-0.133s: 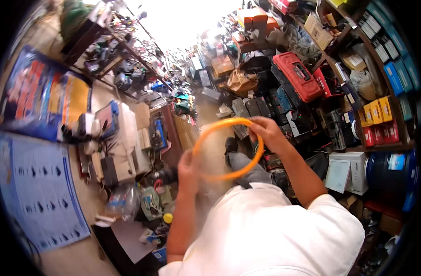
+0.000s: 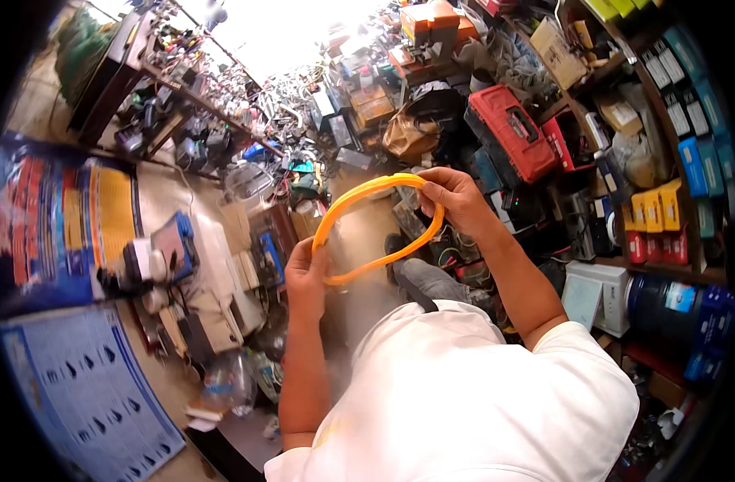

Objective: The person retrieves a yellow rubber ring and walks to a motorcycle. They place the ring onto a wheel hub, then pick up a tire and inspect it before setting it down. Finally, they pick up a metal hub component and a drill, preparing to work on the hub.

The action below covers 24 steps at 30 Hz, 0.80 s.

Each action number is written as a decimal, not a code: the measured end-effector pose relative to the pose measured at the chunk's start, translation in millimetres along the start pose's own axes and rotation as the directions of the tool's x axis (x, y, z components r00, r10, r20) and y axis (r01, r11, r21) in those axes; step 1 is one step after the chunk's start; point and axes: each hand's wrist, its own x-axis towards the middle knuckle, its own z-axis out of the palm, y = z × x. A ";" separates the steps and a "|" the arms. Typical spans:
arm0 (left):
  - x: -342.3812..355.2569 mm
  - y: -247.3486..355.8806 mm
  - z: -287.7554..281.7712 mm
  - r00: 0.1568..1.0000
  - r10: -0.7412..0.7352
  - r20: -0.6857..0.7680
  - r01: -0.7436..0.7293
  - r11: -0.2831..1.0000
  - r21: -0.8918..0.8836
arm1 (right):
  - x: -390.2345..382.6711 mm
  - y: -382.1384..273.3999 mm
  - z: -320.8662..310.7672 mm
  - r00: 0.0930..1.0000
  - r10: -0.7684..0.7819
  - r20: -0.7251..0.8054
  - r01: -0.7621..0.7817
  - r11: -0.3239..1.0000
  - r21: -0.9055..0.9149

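— At twelve o'clock from our chest, we are bending an orange rubber ring (image 2: pixel 366 226): left hand (image 2: pixel 305 277) pinching its lower end, right hand (image 2: pixel 454 197) pinching its top.

— It may be springing loose. Are we seeing inside the red toolbox (image 2: pixel 512 133) at one o'clock?

— No, it is sitting closed.

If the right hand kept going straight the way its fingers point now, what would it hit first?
The right hand pinches the top of the orange ring, fingers pointing left across the loop. Going straight on, it would probably meet the ring's far side near the left hand; depth is unclear.
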 end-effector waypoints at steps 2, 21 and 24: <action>49.8 22.9 0.2 0.999 -0.031 0.026 0.031 1.000 0.003 | 50.2 -20.9 -5.4 1.000 0.004 -0.024 -0.005 1.000 -0.023; 493.1 178.1 -64.9 0.955 -0.124 0.270 0.198 0.944 -0.265 | 507.6 -74.2 -16.0 0.995 0.101 -0.024 -0.071 0.836 0.544; 559.7 187.7 -70.2 0.987 0.008 0.161 -0.019 0.997 0.069 | 560.7 -119.4 10.9 0.998 0.003 0.063 -0.017 0.978 0.210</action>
